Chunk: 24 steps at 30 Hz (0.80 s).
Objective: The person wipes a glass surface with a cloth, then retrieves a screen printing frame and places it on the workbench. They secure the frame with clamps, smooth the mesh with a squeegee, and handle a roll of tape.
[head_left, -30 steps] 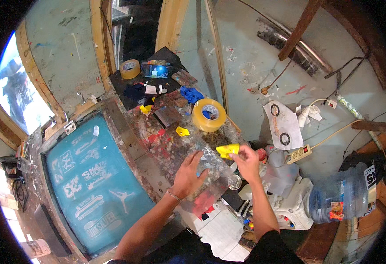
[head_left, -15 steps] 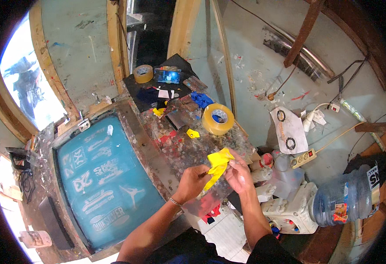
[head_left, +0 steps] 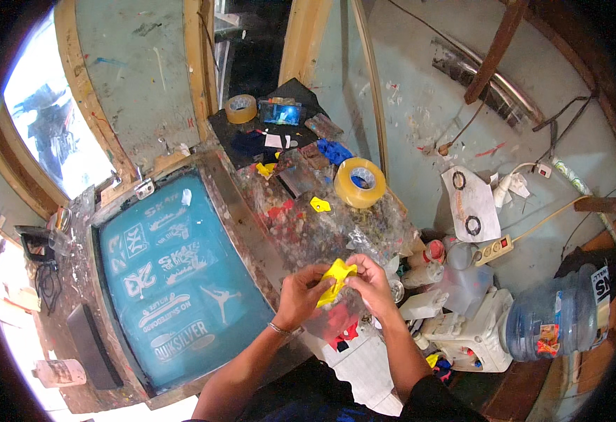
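A crumpled piece of yellow cloth (head_left: 336, 278) is held between my two hands, above the near end of the paint-stained bench. My left hand (head_left: 299, 294) pinches its left side, with a bracelet at the wrist. At its right edge, my right hand (head_left: 373, 287) grips it between thumb and fingers. Beyond my hands lie a small flat yellow scrap (head_left: 320, 205) and a large roll of clear tape (head_left: 359, 183). To the left rests a framed printing screen (head_left: 181, 281) with teal mesh and pale designs.
At the bench's far end are a smaller tape roll (head_left: 241, 109), a lit phone (head_left: 282, 113) and a blue crumpled cloth (head_left: 334, 151). On the right stand jars (head_left: 424, 274), a power strip (head_left: 494, 250), a white dispenser (head_left: 469, 337) and a large water bottle (head_left: 554, 320).
The yellow cloth has gone from stretched out lengthwise to bunched up, and my hands have come closer together and slightly lower. The whole view has shifted a little.
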Tool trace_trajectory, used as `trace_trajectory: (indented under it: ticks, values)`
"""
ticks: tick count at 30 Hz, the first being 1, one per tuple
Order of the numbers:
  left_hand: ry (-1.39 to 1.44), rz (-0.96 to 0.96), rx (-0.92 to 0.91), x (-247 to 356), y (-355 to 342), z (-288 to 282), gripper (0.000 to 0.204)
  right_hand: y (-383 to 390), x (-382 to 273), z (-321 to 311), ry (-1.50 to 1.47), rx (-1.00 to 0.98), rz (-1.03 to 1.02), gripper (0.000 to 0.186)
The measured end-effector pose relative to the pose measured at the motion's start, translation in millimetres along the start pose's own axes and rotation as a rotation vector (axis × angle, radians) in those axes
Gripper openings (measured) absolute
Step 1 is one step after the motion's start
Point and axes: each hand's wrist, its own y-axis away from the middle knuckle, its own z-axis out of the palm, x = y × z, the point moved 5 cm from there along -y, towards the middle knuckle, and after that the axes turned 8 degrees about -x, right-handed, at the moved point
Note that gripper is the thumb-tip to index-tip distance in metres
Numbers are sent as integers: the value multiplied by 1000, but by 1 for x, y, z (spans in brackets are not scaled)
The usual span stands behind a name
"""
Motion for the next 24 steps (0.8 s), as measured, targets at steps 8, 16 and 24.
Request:
trace_trajectory:
  ticks: [8, 16, 24]
  values:
    - [334, -36, -53, 2, 2, 1, 38, 0, -39, 12, 663, -136, -223, 33]
    - [-182, 258, 36, 11, 3, -4, 19, -1, -34, 11, 778, 30, -322, 26]
    - [-353, 229, 120, 16, 7, -5, 16, 6, -39, 20, 850, -47, -328, 24]
